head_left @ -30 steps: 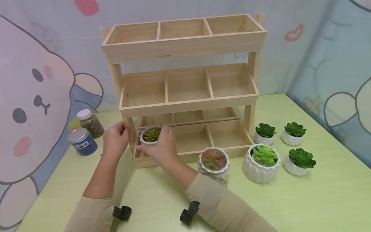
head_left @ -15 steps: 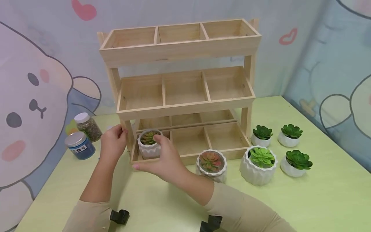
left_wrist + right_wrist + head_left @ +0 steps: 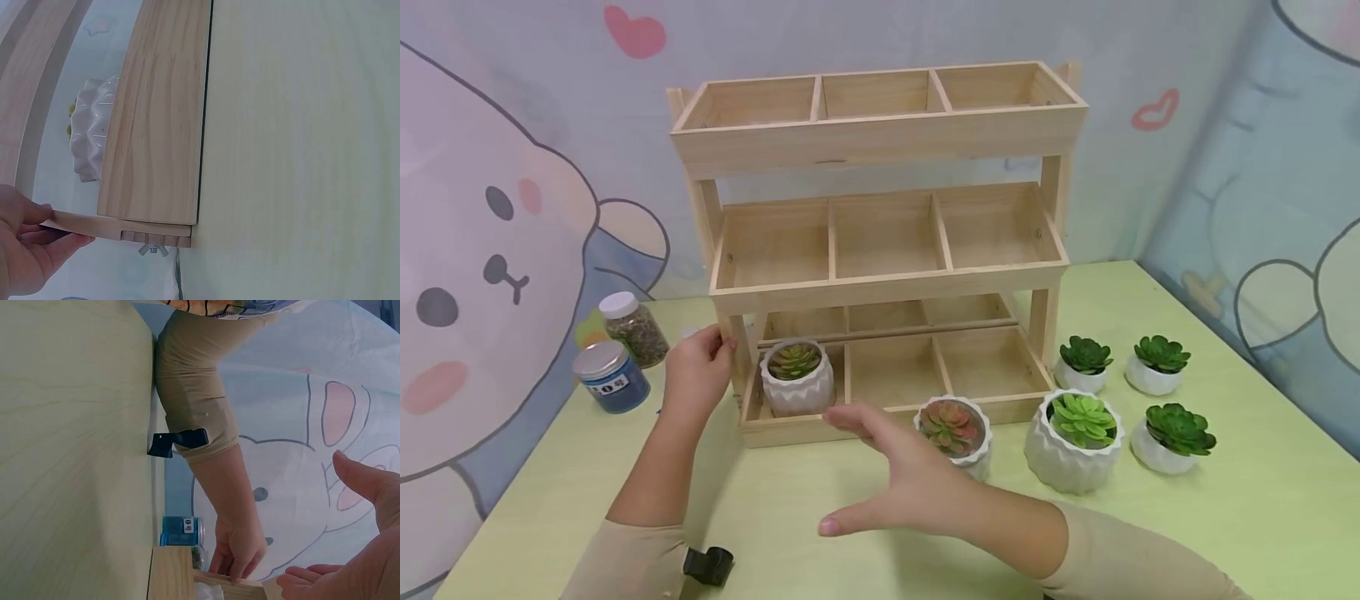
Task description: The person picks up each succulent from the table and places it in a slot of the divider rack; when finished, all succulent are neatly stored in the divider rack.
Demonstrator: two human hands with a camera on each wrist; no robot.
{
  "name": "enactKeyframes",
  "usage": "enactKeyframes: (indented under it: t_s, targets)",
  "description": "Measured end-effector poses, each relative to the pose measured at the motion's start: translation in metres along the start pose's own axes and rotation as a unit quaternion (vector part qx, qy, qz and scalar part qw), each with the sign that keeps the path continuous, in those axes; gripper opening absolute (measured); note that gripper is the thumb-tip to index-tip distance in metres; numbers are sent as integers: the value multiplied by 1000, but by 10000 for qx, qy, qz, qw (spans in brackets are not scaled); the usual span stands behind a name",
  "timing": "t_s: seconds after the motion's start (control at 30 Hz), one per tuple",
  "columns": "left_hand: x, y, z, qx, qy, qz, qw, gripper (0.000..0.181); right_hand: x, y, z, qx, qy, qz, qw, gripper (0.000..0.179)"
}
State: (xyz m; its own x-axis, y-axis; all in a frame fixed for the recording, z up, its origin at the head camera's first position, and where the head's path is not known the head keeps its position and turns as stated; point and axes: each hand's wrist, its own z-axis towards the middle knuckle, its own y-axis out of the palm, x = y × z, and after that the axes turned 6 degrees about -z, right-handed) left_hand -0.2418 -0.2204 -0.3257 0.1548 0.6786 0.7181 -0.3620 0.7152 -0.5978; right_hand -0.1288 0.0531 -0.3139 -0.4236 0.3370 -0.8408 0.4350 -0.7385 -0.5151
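Note:
My left hand point(image 3: 698, 371) pinches the left upright of the wooden three-tier shelf point(image 3: 880, 279) between thumb and fingers; the left wrist view shows this grip on the wooden post point(image 3: 81, 224). A white ribbed pot with a reddish-green succulent point(image 3: 797, 379) stands upright in the bottom tier's left compartment. My right hand point(image 3: 910, 479) is held over the table in front of the shelf, thumb and fingers spread, holding nothing. Partly behind it stands a white pot with a pinkish succulent point(image 3: 953, 429).
Right of the shelf stand a larger white pot with a bright green succulent point(image 3: 1073, 442) and several small white pots with dark green succulents point(image 3: 1172, 437). On the left are a blue jar point(image 3: 612, 379) and a white-lidded jar point(image 3: 634, 329). A printed cloth point(image 3: 880, 33) hangs behind.
My right hand has let go of the reddish-green succulent's pot, now lower in the bottom left compartment, and drawn back toward the right and front. The left hand keeps its grip on the upright.

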Motion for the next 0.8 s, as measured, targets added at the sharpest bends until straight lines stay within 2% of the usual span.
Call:
enactKeyframes:
  t_s: [0.17,0.23,0.37,0.57,0.67,0.8]
  targets:
    - [-1,-1,-1,-21,41,21,10000,31,9,-18,-22,-81,-488,-141,9987,84]
    - [-1,-1,-2,-20,50,29,10000,31,13,-25,-28,49,-611,-289,9977,81]
    - [0,-2,-2,11,105,16,9999,30,21,-39,-35,530,-610,-908,9926,82]
    - [1,-1,-1,4,36,7,10000,31,41,-58,-33,1059,-151,-1729,9791,97]
    - [1,-1,-2,28,33,3,10000,31,51,-62,-32,1121,114,-1991,9735,105]
    - [0,-1,-1,70,97,24,9999,30,66,-64,-31,1056,272,-1960,9745,108]
